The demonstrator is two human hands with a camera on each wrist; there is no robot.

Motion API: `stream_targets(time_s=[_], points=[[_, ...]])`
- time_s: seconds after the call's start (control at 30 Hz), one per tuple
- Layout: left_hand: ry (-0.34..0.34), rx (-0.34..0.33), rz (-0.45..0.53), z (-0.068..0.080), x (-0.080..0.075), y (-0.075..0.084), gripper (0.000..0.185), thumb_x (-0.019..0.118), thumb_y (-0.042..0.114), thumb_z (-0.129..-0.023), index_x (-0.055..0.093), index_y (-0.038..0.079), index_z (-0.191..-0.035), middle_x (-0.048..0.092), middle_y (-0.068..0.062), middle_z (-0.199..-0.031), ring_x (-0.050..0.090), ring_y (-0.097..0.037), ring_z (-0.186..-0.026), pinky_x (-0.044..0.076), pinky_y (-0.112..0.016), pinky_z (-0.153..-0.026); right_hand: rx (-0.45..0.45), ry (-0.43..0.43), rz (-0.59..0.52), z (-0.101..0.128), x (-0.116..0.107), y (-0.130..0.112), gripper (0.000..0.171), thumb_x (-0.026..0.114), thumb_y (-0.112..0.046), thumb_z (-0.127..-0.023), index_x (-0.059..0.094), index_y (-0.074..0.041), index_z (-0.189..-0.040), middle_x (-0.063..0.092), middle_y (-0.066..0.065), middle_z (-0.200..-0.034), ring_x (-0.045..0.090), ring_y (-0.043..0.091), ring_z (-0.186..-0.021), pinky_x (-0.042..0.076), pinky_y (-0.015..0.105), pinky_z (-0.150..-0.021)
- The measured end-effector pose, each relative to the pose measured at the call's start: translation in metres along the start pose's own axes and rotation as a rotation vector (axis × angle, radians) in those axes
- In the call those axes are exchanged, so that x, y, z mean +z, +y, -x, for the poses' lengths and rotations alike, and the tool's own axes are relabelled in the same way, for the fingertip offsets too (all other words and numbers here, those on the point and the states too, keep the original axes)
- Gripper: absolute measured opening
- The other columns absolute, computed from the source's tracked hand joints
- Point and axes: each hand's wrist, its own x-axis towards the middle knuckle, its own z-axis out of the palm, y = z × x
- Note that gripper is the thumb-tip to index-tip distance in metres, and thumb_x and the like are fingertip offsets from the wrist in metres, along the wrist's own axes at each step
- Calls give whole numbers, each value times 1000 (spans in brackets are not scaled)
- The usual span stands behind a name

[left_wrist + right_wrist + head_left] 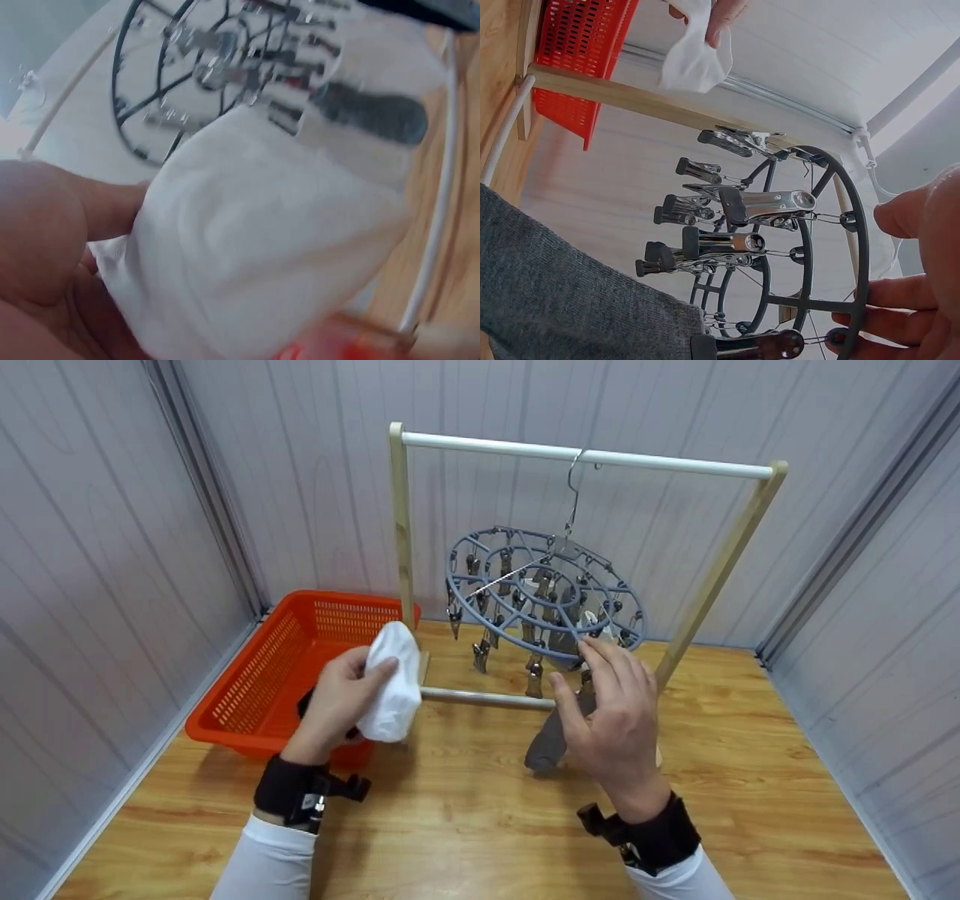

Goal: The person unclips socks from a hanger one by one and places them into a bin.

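Observation:
My left hand (337, 705) pinches a white sock (394, 690) between thumb and fingers, in front of the orange basket. The sock (247, 232) fills much of the left wrist view. A round grey-blue clip hanger (536, 649) hangs tilted by its metal hook. At its near right rim my right hand (619, 727) touches the ring with its fingertips, thumb held apart, as the right wrist view shows. Below the ring, a grey sock (547, 750) hangs, partly hidden by that hand; in the right wrist view a clip (757, 345) grips its top edge. Several other clips dangle bare.
The rack's white top rail (495, 447) bears the hanger, between wooden posts (720, 577). A low metal bar (487, 699) crosses near the table. The orange basket (217, 724), left, has something black inside, partly behind my left hand. Panelled walls (322, 495) enclose the wooden table (465, 825).

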Motion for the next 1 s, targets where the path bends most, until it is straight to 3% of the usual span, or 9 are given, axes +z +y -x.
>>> stream_targets(time_s=[0.17, 0.33, 0.5, 0.7, 0.87, 1.0], points=[[153, 46, -80, -4, -23, -5, 36, 69, 31, -113, 74, -1, -128, 73, -16, -103, 68, -17, -80, 59, -27, -68, -5, 5, -10, 1, 1, -1, 49, 78, -28, -105, 71, 6, -140, 71, 21, -141, 63, 40, -133, 42, 58, -117], [277, 100, -195, -9, -33, -12, 33, 64, 31, -115, 76, 4, -129, 72, -17, -109, 63, -20, -86, 52, -28, -74, -6, -4, -8, 1, 1, -1, 49, 77, -29, -106, 71, 6, -141, 71, 21, -141, 62, 40, -134, 40, 57, -118], [234, 88, -285, -12, -31, -19, 35, 60, 31, -117, 74, 5, -135, 74, -20, -121, 65, -32, -99, 51, -42, -87, -8, -5, -7, 2, 1, 0, 51, 77, -30, -106, 71, 7, -140, 71, 21, -141, 62, 41, -135, 39, 58, -119], [190, 75, -370, -16, -30, -27, 34, 60, 19, -115, 68, 0, -142, 70, -26, -137, 65, -42, -122, 48, -58, -107, -6, -13, -13, 3, 2, -2, 51, 75, -32, -106, 71, 7, -139, 70, 22, -142, 62, 41, -135, 38, 57, -121], [178, 1, -471, -19, -35, -33, 38, 54, 15, -116, 60, -5, -148, 65, -31, -142, 63, -48, -129, 48, -63, -109, -11, -10, -29, 2, 2, -5, 50, 76, -31, -106, 71, 7, -139, 71, 21, -141, 62, 40, -135, 37, 58, -121], [230, -15, -542, -19, -35, -36, 41, 52, 13, -116, 56, -8, -150, 62, -34, -140, 60, -51, -128, 48, -65, -108, -16, -25, -21, 3, 1, -6, 49, 75, -30, -107, 71, 7, -139, 70, 21, -141, 62, 41, -135, 38, 57, -122]])
